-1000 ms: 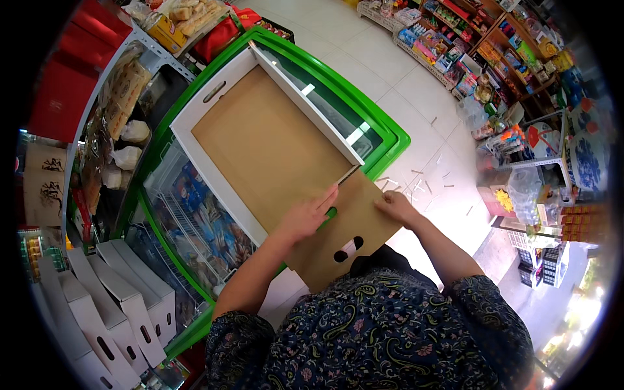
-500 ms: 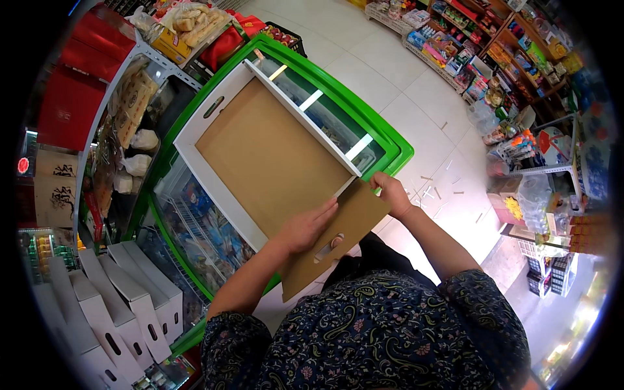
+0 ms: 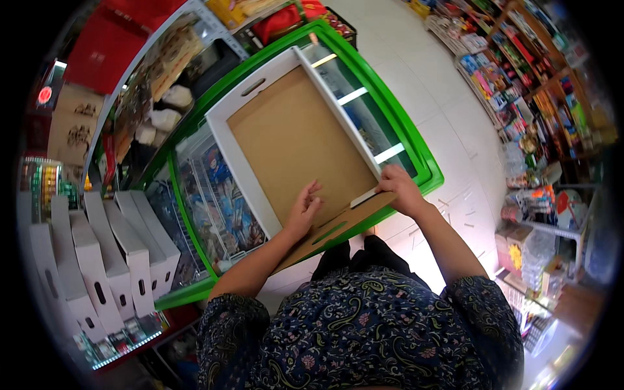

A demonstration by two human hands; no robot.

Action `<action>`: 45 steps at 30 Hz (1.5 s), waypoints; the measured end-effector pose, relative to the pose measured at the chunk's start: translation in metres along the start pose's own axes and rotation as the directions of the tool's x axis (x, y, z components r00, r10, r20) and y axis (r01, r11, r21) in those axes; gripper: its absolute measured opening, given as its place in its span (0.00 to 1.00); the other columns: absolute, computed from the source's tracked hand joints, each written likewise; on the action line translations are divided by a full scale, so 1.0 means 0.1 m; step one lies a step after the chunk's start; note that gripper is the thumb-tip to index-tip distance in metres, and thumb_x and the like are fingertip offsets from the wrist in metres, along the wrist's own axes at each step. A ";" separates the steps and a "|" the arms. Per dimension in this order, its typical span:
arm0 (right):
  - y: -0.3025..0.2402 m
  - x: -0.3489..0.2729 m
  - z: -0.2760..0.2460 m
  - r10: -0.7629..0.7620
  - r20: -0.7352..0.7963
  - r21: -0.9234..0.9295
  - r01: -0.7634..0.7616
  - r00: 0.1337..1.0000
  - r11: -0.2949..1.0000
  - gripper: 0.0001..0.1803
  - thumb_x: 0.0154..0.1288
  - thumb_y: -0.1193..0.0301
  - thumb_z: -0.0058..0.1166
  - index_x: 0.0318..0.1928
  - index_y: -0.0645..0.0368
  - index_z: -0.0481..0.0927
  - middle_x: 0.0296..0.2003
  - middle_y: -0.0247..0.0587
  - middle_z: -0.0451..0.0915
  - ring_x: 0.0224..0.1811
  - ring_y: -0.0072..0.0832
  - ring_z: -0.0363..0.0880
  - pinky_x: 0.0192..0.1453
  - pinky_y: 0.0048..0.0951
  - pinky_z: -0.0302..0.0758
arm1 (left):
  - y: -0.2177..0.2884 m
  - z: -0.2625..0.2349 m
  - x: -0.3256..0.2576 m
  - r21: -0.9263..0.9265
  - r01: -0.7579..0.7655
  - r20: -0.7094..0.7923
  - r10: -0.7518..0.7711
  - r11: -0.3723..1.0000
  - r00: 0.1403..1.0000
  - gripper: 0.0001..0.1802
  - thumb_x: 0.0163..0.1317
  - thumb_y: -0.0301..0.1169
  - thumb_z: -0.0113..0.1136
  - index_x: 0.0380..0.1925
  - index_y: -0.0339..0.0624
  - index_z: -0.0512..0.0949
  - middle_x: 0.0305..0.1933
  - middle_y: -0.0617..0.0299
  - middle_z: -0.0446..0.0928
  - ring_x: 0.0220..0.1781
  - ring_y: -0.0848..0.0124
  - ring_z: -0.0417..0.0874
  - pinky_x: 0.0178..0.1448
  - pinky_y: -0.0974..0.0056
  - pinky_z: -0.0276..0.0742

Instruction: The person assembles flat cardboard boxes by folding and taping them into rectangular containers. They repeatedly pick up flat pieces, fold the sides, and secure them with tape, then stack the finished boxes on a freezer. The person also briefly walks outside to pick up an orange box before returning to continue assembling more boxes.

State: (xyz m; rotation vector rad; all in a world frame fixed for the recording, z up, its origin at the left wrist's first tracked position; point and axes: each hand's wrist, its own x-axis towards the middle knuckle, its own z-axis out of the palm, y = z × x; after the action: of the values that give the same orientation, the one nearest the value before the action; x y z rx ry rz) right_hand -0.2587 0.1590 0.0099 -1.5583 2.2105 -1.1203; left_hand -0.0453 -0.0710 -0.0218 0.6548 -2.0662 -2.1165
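the open cardboard box (image 3: 299, 136), white outside and brown inside, lies on the green-rimmed freezer (image 3: 426, 170). my left hand (image 3: 304, 211), fingers bent and parted, is over the box's near end beside the tilted flap (image 3: 356, 213). my right hand (image 3: 400, 190) is at the near right corner; whether it pinches the flap, i cannot tell.

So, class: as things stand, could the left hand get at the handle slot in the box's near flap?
Probably yes: the left hand looks empty and near the handle slot in the cardboard flap, with nothing visible between them.
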 end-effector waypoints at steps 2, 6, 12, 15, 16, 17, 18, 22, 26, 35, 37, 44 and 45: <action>-0.08 0.01 0.00 0.051 -0.015 0.005 -0.051 0.999 0.999 0.05 0.45 0.76 0.64 0.26 0.54 0.83 0.29 0.39 0.70 0.39 0.39 0.71 0.42 0.36 0.70 | -0.01 -0.16 -0.01 -0.028 0.012 -0.054 -0.014 1.000 0.998 0.23 0.68 0.27 0.53 0.64 0.40 0.67 0.58 0.59 0.75 0.49 0.73 0.75 0.54 0.67 0.74; -0.15 0.06 0.05 0.085 -0.028 -0.023 -0.085 0.996 0.996 0.07 0.44 0.82 0.62 0.25 0.57 0.82 0.29 0.41 0.70 0.38 0.40 0.71 0.41 0.36 0.71 | 0.25 -0.53 -0.31 0.467 -0.170 -0.104 0.244 0.868 0.964 0.20 0.61 0.23 0.58 0.54 0.42 0.75 0.47 0.59 0.80 0.47 0.63 0.78 0.51 0.61 0.74; -0.20 0.09 0.08 0.147 0.021 -0.077 -0.145 0.989 0.986 0.07 0.46 0.82 0.61 0.27 0.58 0.82 0.30 0.42 0.69 0.35 0.40 0.72 0.38 0.35 0.72 | 0.28 -1.14 -1.33 0.817 -0.309 0.101 0.407 0.487 0.908 0.21 0.46 0.21 0.63 0.43 0.47 0.82 0.46 0.64 0.83 0.47 0.60 0.79 0.51 0.54 0.73; -0.19 0.05 0.11 0.224 0.081 -0.049 -0.221 0.971 0.974 0.07 0.47 0.82 0.62 0.29 0.58 0.83 0.30 0.41 0.69 0.35 0.38 0.72 0.38 0.33 0.71 | 0.16 -1.14 -1.52 0.781 -0.301 0.072 0.399 0.548 0.914 0.26 0.42 0.23 0.68 0.46 0.49 0.82 0.51 0.67 0.82 0.47 0.62 0.80 0.56 0.53 0.73; -0.20 0.06 0.10 0.229 0.088 -0.054 -0.225 0.969 0.973 0.07 0.47 0.82 0.62 0.29 0.58 0.83 0.30 0.41 0.69 0.34 0.37 0.72 0.38 0.33 0.71 | 0.22 -1.09 -1.51 0.765 -0.300 0.059 0.402 0.570 0.914 0.27 0.41 0.23 0.69 0.47 0.49 0.82 0.51 0.67 0.82 0.47 0.63 0.80 0.58 0.52 0.73; -0.22 0.08 0.09 0.236 0.093 -0.060 -0.231 0.967 0.971 0.07 0.47 0.82 0.62 0.29 0.58 0.83 0.30 0.40 0.69 0.34 0.36 0.71 0.38 0.32 0.71 | 0.24 -1.07 -1.50 0.748 -0.301 0.046 0.406 0.592 0.913 0.28 0.41 0.24 0.70 0.48 0.50 0.82 0.51 0.67 0.82 0.47 0.63 0.80 0.60 0.51 0.73; -0.25 0.08 0.08 0.223 0.104 -0.060 -0.218 0.969 0.974 0.08 0.47 0.82 0.63 0.29 0.58 0.83 0.30 0.39 0.68 0.34 0.34 0.71 0.37 0.31 0.71 | 0.18 -1.07 -1.50 0.761 -0.294 0.050 0.400 0.578 0.915 0.30 0.40 0.25 0.72 0.50 0.49 0.81 0.52 0.66 0.82 0.46 0.63 0.80 0.63 0.49 0.73; -0.24 0.14 0.06 0.252 0.166 -0.046 -0.247 0.953 0.968 0.07 0.49 0.79 0.67 0.31 0.58 0.84 0.30 0.38 0.69 0.33 0.33 0.71 0.38 0.31 0.71 | 0.00 -0.98 -1.37 0.707 -0.243 -0.109 0.442 0.664 0.890 0.28 0.44 0.27 0.73 0.51 0.46 0.80 0.52 0.62 0.82 0.43 0.60 0.80 0.58 0.53 0.76; -0.25 0.17 0.02 0.358 0.199 0.040 -0.372 0.912 0.927 0.09 0.49 0.73 0.71 0.32 0.58 0.85 0.34 0.39 0.72 0.35 0.35 0.72 0.40 0.33 0.72 | 0.03 -0.90 -1.25 0.680 -0.180 -0.241 0.449 0.711 0.860 0.24 0.47 0.28 0.73 0.47 0.42 0.80 0.49 0.56 0.81 0.42 0.57 0.81 0.50 0.57 0.77; -0.20 0.18 0.28 0.499 -0.095 0.116 -0.489 0.861 0.865 0.19 0.53 0.68 0.69 0.32 0.60 0.69 0.29 0.36 0.67 0.30 0.29 0.64 0.34 0.31 0.65 | -0.10 -0.74 -1.21 0.524 -0.009 -0.546 0.343 0.852 0.764 0.18 0.53 0.28 0.71 0.39 0.37 0.74 0.43 0.51 0.77 0.28 0.61 0.77 0.35 0.62 0.74; -0.29 0.25 0.30 0.592 -0.137 0.150 -0.574 0.794 0.805 0.23 0.51 0.67 0.71 0.34 0.58 0.66 0.26 0.34 0.65 0.28 0.26 0.62 0.32 0.30 0.65 | -0.20 -0.71 -1.15 0.321 -0.043 -0.640 0.250 0.946 0.727 0.21 0.52 0.27 0.72 0.45 0.38 0.74 0.49 0.53 0.72 0.26 0.68 0.73 0.37 0.65 0.73; -0.16 0.40 0.33 0.647 -0.172 0.109 -0.638 0.743 0.762 0.27 0.46 0.63 0.74 0.34 0.57 0.65 0.24 0.34 0.66 0.24 0.26 0.64 0.29 0.32 0.67 | 0.01 -0.74 -1.06 0.927 0.018 -0.227 0.520 0.376 0.824 0.33 0.52 0.34 0.70 0.61 0.48 0.74 0.63 0.45 0.66 0.53 0.51 0.71 0.57 0.52 0.70; -0.17 0.41 0.31 0.654 -0.163 0.100 -0.647 0.739 0.756 0.28 0.46 0.63 0.74 0.34 0.57 0.65 0.24 0.34 0.66 0.23 0.27 0.64 0.29 0.32 0.67 | 0.00 -0.69 -1.06 0.925 0.014 -0.211 0.481 0.380 0.851 0.34 0.51 0.37 0.70 0.62 0.51 0.74 0.66 0.43 0.65 0.57 0.48 0.69 0.60 0.49 0.67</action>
State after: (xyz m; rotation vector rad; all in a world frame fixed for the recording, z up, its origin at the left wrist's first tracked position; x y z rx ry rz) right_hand -0.2466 0.1063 0.0102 -0.5505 2.5205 -1.0820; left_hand 0.0762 -0.0959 0.0035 0.7417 -2.6359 -0.3746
